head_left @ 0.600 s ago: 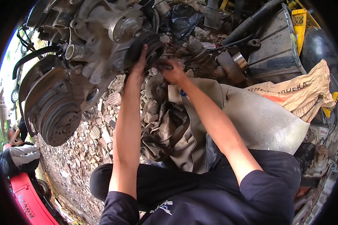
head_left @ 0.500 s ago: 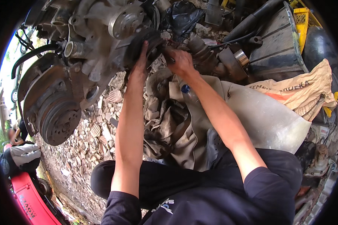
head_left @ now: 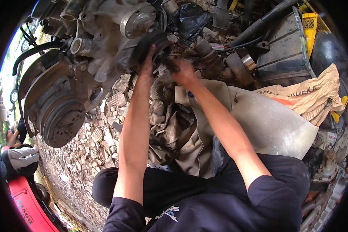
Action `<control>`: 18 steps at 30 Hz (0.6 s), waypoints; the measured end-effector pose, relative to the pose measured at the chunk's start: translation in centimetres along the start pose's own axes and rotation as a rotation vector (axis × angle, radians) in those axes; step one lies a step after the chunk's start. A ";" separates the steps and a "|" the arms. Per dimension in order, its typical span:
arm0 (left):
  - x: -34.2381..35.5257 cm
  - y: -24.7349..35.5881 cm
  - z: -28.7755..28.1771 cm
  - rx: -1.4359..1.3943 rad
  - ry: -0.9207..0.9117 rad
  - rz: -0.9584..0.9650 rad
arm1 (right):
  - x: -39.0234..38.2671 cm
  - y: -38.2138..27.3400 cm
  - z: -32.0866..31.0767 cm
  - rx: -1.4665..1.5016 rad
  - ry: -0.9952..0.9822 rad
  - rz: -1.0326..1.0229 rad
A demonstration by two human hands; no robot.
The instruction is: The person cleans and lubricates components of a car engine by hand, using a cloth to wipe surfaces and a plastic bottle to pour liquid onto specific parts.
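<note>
A dark, grimy pulley (head_left: 156,41) sits low on the front of a large engine (head_left: 104,38). Against its lower left rim, my left hand (head_left: 145,67) is closed round the edge with a thumb up and the other fingers mostly hidden. Just right of the pulley is my right hand (head_left: 185,72), blurred by motion. Its fingers look curled around a small dark thing that I cannot make out. Above the pulley shows a round metal flange (head_left: 138,20) with bolt holes. A ribbed hose (head_left: 162,87) lies below the hands.
A larger grooved pulley (head_left: 63,123) stands at left over broken stones (head_left: 92,154). Crumpled brown cloth (head_left: 170,131) and a grey sheet (head_left: 274,120) lie before my knees. At right are a paper sack (head_left: 313,94), a radiator-like panel (head_left: 284,48) and a yellow crate (head_left: 310,29). Another person's leg (head_left: 23,157) shows far left.
My right hand has shifted slightly down and right, away from the pulley, and is now more blurred. The left hand keeps its hold on the pulley. The view has shifted a little.
</note>
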State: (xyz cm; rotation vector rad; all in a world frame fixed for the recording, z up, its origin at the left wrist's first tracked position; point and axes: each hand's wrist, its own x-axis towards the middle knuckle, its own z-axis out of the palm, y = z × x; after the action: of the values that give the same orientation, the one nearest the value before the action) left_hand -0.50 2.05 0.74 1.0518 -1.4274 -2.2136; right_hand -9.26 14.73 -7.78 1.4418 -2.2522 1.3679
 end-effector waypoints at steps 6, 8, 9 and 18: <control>0.3 -1.1 -1.4 0.019 0.114 -0.016 | -0.3 -4.5 0.2 0.327 -0.062 0.084; 0.6 -0.8 0.5 -0.021 0.023 0.039 | 0.9 0.1 1.0 0.294 0.138 0.260; 0.6 -0.8 -0.1 0.006 0.059 0.026 | 0.9 -0.2 1.4 0.254 0.114 0.282; -0.4 -0.9 -0.6 0.082 0.080 -0.040 | 2.1 -2.2 -0.8 0.330 -0.003 0.282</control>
State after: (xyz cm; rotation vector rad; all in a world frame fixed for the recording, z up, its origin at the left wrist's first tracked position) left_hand 0.30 2.26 -0.02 1.1924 -1.4857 -2.1302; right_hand -8.94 13.65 -4.89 1.2379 -2.3887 1.8988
